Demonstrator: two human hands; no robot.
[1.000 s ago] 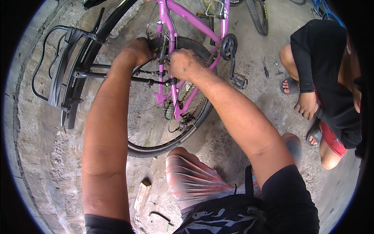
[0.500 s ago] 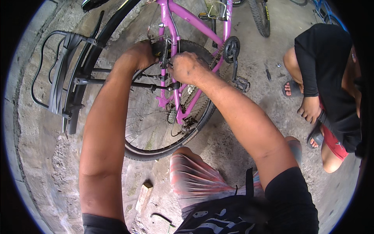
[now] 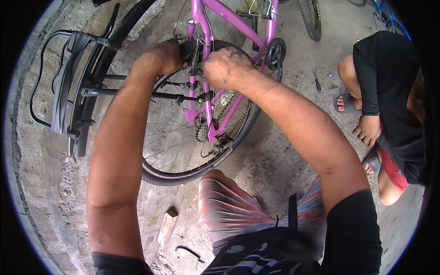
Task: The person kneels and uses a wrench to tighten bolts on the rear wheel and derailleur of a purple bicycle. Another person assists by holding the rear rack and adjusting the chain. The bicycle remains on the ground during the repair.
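Observation:
A pink bicycle frame point(image 3: 238, 25) stands in front of me with its rear wheel point(image 3: 201, 173) toward me. Both hands are at the rear brake point(image 3: 195, 52), beside the seat stays. My left hand point(image 3: 166, 57) is on the left of it, curled against the tyre, its fingertips mostly hidden. On the other side my right hand point(image 3: 225, 68) is closed, knuckles up, close against the pink stay; what its fingers grip is out of sight. A black rear rack point(image 3: 91, 91) and a long black mudguard point(image 3: 107, 57) hang off to the left of the wheel.
At the right a person in black sleeves point(image 3: 387, 68) squats, one hand hanging by the knee. A small dark-handled tool point(image 3: 317, 81) lies on the concrete. Near my knee are a wooden block point(image 3: 167, 227) and a black curved piece point(image 3: 188, 251). Other bicycle wheels point(image 3: 310, 18) stand behind.
My right elbow has swung outward to the right, and the right hand has turned slightly at the stay. The left hand stays at the brake. The view has shifted a little.

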